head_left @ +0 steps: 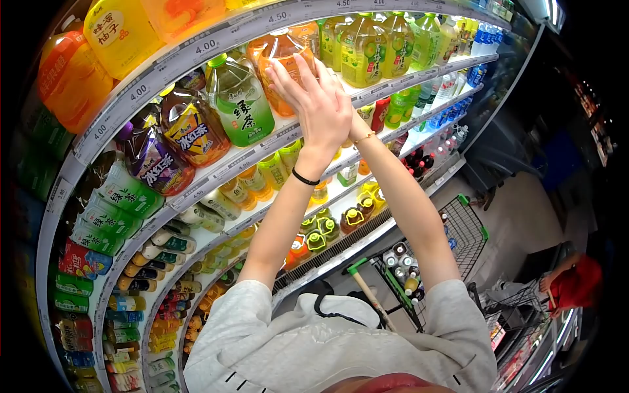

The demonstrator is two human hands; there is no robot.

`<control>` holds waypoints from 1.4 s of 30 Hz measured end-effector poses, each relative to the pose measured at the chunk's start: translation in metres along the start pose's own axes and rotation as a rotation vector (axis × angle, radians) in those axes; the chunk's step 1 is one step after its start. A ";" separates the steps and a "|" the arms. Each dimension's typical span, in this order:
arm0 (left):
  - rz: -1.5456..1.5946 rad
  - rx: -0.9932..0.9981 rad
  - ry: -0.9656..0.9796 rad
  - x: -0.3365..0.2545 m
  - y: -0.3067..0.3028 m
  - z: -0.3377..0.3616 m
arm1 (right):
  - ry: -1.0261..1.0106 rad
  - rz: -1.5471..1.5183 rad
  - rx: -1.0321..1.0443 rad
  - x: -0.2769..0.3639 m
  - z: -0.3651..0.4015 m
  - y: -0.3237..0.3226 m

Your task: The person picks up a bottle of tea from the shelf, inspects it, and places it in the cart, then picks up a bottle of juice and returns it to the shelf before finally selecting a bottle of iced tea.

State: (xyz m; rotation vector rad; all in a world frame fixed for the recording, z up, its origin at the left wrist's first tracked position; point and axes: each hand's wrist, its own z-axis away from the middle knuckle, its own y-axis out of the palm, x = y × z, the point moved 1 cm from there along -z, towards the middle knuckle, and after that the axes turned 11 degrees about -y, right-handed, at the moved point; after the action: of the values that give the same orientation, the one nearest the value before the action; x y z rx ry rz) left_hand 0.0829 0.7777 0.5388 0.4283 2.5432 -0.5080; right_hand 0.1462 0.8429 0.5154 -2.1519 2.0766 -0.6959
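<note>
Both arms reach up to a lit drinks shelf. My left hand (306, 98), with a black band on its wrist, has its fingers spread against an orange bottle (278, 49). Behind and to the right of it is my right hand (334, 82), with a thin bracelet on the wrist; the other hand partly covers it, and its fingers point up beside the bottle. The palms overlap. Left of the orange bottle stands a green tea bottle (241, 105), then a dark red tea bottle (193, 128). Large yellow-green bottles (363, 51) stand to the right.
A price rail (206, 46) curves above the hands. Lower shelves hold more bottles. A shopping cart (468, 242) with bottles stands at the lower right, near a black crate-like basket. Further right is a person in red (573, 281) beside another cart.
</note>
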 end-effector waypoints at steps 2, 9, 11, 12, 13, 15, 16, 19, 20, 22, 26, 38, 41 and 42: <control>0.039 -0.043 0.040 -0.003 0.002 0.002 | 0.001 0.023 -0.010 0.006 0.004 -0.001; 0.302 -0.002 0.279 -0.023 0.002 0.099 | 0.060 0.231 -0.283 0.043 0.091 -0.041; 0.357 0.118 0.340 -0.019 0.017 0.151 | 0.101 0.336 -0.330 0.053 0.158 -0.066; 0.388 0.155 0.343 -0.018 0.030 0.177 | 0.194 0.409 -0.316 0.053 0.199 -0.078; 0.419 0.294 0.272 -0.018 0.042 0.206 | 0.293 0.477 -0.301 0.055 0.242 -0.089; 0.471 0.534 0.138 -0.018 0.072 0.260 | 0.518 0.602 -0.289 0.058 0.331 -0.113; 0.465 0.623 0.098 -0.020 0.087 0.285 | 0.610 0.623 -0.265 0.066 0.372 -0.125; 0.450 0.888 -0.004 -0.025 0.142 0.362 | 0.879 0.644 -0.211 0.077 0.481 -0.164; 0.433 0.975 -0.026 -0.030 0.156 0.387 | 0.926 0.704 -0.157 0.079 0.511 -0.176; 0.387 1.236 -0.070 -0.031 0.184 0.443 | 1.131 0.666 -0.136 0.077 0.570 -0.197; 0.373 1.531 -0.118 -0.029 0.224 0.560 | 1.302 0.675 -0.084 0.036 0.690 -0.232; 0.714 1.475 -2.092 0.007 0.383 0.811 | 1.402 0.721 0.237 -0.197 0.825 -0.320; 0.846 1.167 -2.233 0.002 0.442 0.828 | 1.286 0.790 0.229 -0.239 0.839 -0.331; 0.908 1.123 -2.253 0.002 0.461 0.836 | 1.287 0.759 0.279 -0.250 0.845 -0.333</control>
State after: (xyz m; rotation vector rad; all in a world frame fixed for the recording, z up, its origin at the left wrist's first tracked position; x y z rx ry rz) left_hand 0.6087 0.8250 -0.2567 0.6294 -0.2555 -1.0013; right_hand 0.7692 0.8951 -0.1894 -0.5011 2.6194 -2.3403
